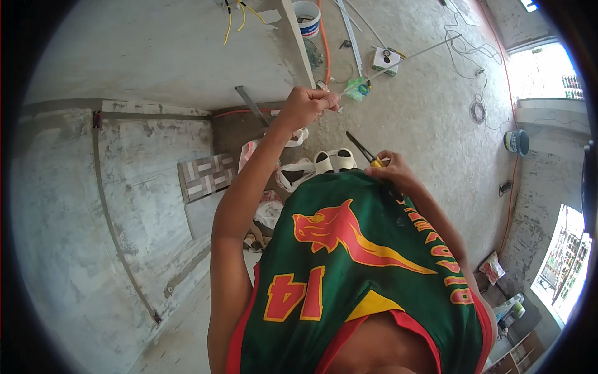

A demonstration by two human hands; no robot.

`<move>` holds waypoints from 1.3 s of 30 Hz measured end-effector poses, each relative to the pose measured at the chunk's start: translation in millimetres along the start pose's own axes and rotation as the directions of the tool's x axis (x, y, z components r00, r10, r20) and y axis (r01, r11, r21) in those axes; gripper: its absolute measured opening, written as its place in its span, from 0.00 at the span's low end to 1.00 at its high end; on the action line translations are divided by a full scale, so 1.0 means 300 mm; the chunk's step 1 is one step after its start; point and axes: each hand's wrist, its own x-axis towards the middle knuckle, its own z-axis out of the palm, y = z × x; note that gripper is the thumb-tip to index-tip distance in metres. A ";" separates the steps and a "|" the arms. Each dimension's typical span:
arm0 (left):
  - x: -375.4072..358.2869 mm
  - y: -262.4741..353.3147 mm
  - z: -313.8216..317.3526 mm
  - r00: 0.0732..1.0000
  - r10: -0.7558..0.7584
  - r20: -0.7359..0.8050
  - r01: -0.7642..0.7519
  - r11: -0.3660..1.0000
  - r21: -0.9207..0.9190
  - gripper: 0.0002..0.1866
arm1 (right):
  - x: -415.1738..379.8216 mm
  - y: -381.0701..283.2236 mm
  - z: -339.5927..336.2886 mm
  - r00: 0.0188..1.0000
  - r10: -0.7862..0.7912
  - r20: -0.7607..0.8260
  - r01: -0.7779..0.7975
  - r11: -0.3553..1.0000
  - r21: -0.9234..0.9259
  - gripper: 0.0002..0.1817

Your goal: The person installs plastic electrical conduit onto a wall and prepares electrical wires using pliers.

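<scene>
My left hand [308, 107] is closed in a pinch on one end of a long, thin pale strip [411, 58]. From my fingers the strip slants up and to the right over the floor. Lower down, beside the hem of the green jersey, my right hand [393, 172] grips a pair of snips [362, 147] by yellow-and-black handles. Their dark blades point up and left, apart from the strip. My palm hides part of the handles.
White slippers [334, 161] stand below, with plastic bags [294, 174] beside them. Ahead lie a white box [386, 61], a green plastic bag [356, 89], an orange hose [325, 43] and loose cable [478, 112]. A white bucket [306, 17] stands by the wall edge.
</scene>
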 end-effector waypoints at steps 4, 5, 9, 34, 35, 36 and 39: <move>-0.006 0.000 0.003 1.000 0.015 -0.026 -0.015 1.000 0.000 0.14 | -0.087 -0.054 0.031 1.000 -0.018 -0.020 0.013 0.981 -0.195 0.25; -0.004 0.001 0.001 1.000 0.002 -0.020 -0.002 1.000 -0.002 0.13 | -0.096 -0.069 0.026 1.000 -0.004 -0.030 -0.005 0.958 -0.288 0.25; -0.013 -0.011 0.003 1.000 -0.024 -0.016 0.024 1.000 -0.014 0.13 | -0.122 -0.073 -0.005 0.998 0.042 -0.045 -0.037 0.992 0.119 0.19; -0.010 0.028 0.049 0.995 0.084 -0.056 -0.068 0.965 0.252 0.11 | -0.124 -0.240 0.029 0.914 -0.403 0.051 0.406 0.899 -0.166 0.21; -0.012 0.028 0.049 0.995 0.080 -0.055 -0.064 0.967 0.248 0.11 | -0.128 -0.251 0.030 0.918 -0.393 0.056 0.396 0.902 -0.174 0.21; -0.019 0.037 0.051 0.996 0.076 -0.054 -0.060 0.968 0.244 0.11 | -0.130 -0.257 0.033 0.922 -0.382 0.062 0.386 0.904 -0.181 0.21; -0.016 0.028 0.050 0.995 0.085 -0.055 -0.070 0.968 0.242 0.11 | -0.125 -0.258 0.041 0.922 -0.384 0.052 0.386 0.900 -0.200 0.20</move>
